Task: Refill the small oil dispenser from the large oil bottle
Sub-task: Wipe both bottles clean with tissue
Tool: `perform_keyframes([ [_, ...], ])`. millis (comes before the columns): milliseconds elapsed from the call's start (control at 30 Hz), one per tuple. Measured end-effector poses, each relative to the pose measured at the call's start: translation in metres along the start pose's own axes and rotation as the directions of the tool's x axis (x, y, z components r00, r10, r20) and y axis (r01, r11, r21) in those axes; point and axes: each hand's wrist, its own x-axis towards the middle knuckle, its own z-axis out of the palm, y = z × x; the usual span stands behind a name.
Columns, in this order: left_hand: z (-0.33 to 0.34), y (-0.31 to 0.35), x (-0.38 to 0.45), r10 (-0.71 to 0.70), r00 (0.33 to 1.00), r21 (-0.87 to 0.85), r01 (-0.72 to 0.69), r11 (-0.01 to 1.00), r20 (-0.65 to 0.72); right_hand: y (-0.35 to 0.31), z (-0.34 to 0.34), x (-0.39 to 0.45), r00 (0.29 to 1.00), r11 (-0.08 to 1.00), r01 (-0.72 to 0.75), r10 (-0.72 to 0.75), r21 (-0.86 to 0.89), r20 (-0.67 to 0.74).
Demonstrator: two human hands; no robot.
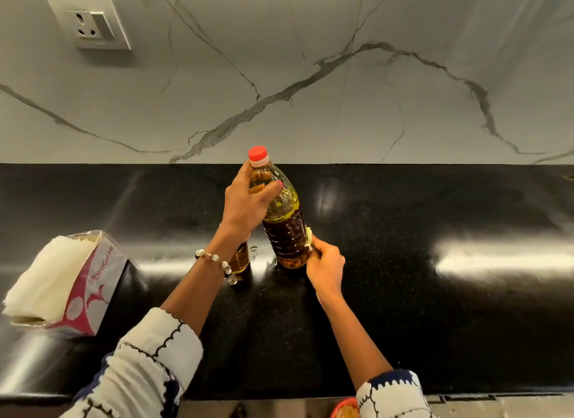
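Black polished surface point(435, 293) below marble: the large oil bottle point(284, 228) stands capped, left hand point(248, 206) grasping its neck, right hand point(324, 263) pressing tissue point(309, 239) to it. The small oil dispenser point(240, 259) behind the wrist looks filled; only cleanup seems left.

Dim warm light, countertop point(435, 293) glare, edges warped

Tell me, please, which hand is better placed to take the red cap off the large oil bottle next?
Probably the left hand: it grips the large oil bottle at the neck, just under the red cap. The right hand is down at the base, pinching a white wad against the bottle, and could steady it there.
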Motion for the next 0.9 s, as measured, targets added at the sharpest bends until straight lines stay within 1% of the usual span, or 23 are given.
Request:
perform_keyframes([
  [67,-0.003,-0.002,0.001,-0.014,1.000,-0.035,0.014,0.999,0.000,0.001,0.000,-0.009,1.000,0.999,-0.017,0.016,-0.040,-0.011],
  [133,-0.005,-0.003,0.002,-0.016,1.000,-0.041,0.016,0.999,-0.002,-0.008,0.002,-0.019,1.000,0.999,-0.002,0.001,-0.054,-0.020],
  [200,-0.007,-0.004,0.003,-0.021,1.000,-0.043,0.021,0.999,-0.003,-0.022,0.005,-0.028,0.996,0.997,0.077,-0.078,-0.023,-0.034],
  [300,-0.011,-0.004,0.002,-0.030,0.999,-0.055,0.031,0.998,0.022,-0.047,0.010,-0.030,0.972,0.970,0.233,-0.230,0.066,-0.053],
  [433,-0.016,-0.002,-0.003,-0.010,0.994,-0.100,0.021,0.995,0.109,-0.072,0.006,-0.012,0.925,0.907,0.380,-0.378,0.179,-0.047],
  [533,-0.019,-0.002,-0.006,0.004,0.984,-0.093,0.013,0.996,0.177,-0.073,0.003,0.004,0.876,0.856,0.474,-0.482,0.204,-0.011],
  [600,-0.021,-0.003,-0.007,-0.001,0.980,-0.088,0.018,0.996,0.199,-0.064,0.001,0.013,0.886,0.873,0.439,-0.460,0.214,0.059],
  [700,-0.022,-0.004,-0.008,-0.013,0.982,-0.103,0.033,0.994,0.188,-0.039,-0.004,0.022,0.917,0.931,0.330,-0.355,0.153,0.183],
  [900,-0.024,-0.005,-0.008,-0.008,0.990,-0.110,0.024,0.994,0.144,-0.002,-0.007,0.017,0.939,0.980,0.199,-0.185,-0.018,0.291],
])
